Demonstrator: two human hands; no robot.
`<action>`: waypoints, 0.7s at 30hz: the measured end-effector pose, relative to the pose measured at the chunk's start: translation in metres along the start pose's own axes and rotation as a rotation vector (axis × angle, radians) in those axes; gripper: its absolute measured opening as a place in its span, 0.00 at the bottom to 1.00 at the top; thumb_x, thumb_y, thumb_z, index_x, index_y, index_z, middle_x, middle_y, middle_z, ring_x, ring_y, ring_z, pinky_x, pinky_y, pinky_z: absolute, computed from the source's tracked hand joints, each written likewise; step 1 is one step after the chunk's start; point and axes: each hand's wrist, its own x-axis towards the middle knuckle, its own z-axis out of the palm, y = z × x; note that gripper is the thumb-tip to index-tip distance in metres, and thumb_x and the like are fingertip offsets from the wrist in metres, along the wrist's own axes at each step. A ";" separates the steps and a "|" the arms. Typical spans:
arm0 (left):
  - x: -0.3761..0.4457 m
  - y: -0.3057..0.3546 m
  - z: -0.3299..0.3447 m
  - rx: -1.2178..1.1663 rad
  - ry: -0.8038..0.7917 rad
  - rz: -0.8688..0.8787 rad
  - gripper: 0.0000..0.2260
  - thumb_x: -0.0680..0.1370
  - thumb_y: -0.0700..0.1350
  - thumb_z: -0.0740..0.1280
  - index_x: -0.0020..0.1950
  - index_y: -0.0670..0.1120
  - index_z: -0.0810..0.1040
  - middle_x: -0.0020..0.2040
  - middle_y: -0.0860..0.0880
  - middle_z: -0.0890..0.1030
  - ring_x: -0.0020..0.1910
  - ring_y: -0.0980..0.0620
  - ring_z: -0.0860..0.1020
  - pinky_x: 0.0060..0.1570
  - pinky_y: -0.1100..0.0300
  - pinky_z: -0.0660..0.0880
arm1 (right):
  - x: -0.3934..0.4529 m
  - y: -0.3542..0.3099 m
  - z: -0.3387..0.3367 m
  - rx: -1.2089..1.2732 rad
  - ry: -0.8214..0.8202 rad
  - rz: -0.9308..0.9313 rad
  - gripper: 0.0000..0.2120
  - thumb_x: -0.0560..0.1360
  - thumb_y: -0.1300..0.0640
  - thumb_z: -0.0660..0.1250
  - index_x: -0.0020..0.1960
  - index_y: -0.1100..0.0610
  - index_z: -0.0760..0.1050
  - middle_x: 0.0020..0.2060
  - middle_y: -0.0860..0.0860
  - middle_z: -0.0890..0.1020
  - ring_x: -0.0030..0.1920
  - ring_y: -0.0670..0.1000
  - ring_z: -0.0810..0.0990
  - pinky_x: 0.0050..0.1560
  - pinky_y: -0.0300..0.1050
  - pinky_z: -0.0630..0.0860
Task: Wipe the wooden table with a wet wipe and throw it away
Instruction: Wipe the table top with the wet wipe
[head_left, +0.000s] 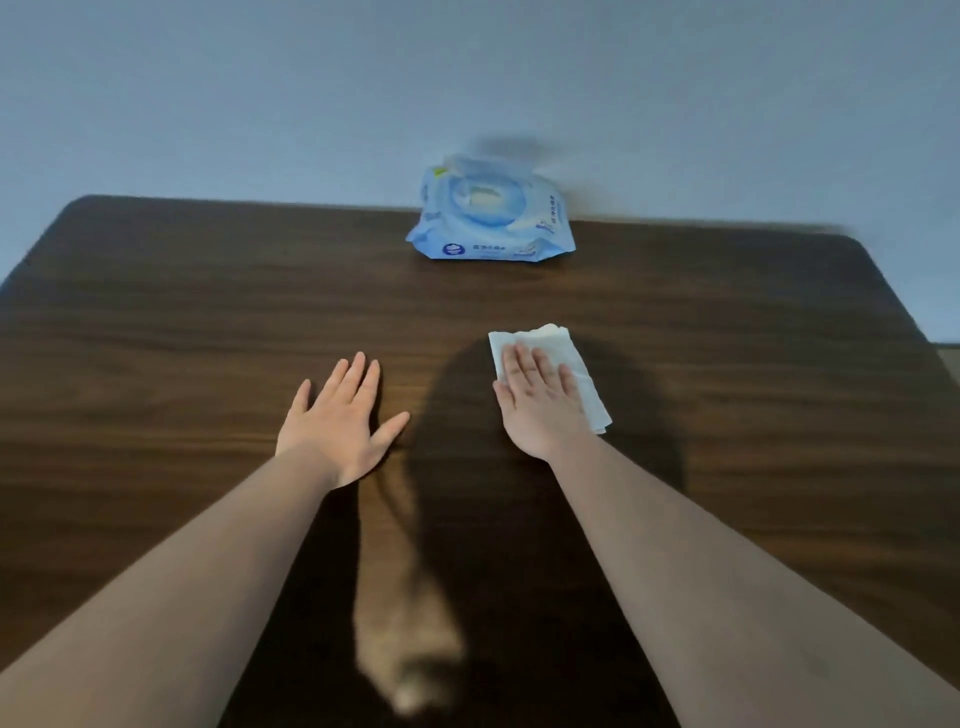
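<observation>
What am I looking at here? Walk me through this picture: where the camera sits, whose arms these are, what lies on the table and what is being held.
There is no machine here. A person wears a wide-angle camera on the head, looking forward and down, so the two bare arms reaching in from the bottom are that person's own.

The surface is a dark wooden table set against a pale wall. At its far edge lies a blue pack of wipes, its lid flipped open.

The right hand lies flat with fingers spread on a white wipe, pressing it to the table rather than gripping it. The left hand rests open on the bare wood, holding nothing.

The dark shape between the arms is the person's shadow. No bin shows in this view.
</observation>
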 end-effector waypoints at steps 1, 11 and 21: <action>-0.008 -0.020 0.000 -0.005 0.005 -0.033 0.34 0.77 0.67 0.43 0.78 0.51 0.39 0.78 0.52 0.39 0.76 0.54 0.39 0.74 0.48 0.42 | 0.004 -0.023 0.004 -0.012 -0.009 -0.039 0.26 0.82 0.47 0.39 0.76 0.51 0.36 0.77 0.47 0.39 0.77 0.50 0.38 0.74 0.52 0.35; -0.105 -0.213 0.018 -0.059 -0.092 -0.421 0.47 0.67 0.76 0.40 0.77 0.47 0.36 0.78 0.49 0.36 0.76 0.51 0.37 0.74 0.47 0.42 | 0.034 -0.221 0.053 -0.121 -0.065 -0.346 0.26 0.82 0.47 0.39 0.77 0.51 0.37 0.78 0.47 0.41 0.77 0.49 0.38 0.75 0.51 0.37; -0.112 -0.240 0.044 -0.121 0.055 -0.412 0.46 0.68 0.77 0.41 0.77 0.50 0.36 0.78 0.52 0.36 0.75 0.52 0.35 0.72 0.43 0.37 | 0.064 -0.346 0.076 -0.206 -0.098 -0.504 0.26 0.82 0.46 0.39 0.77 0.50 0.38 0.78 0.47 0.40 0.77 0.49 0.38 0.74 0.51 0.36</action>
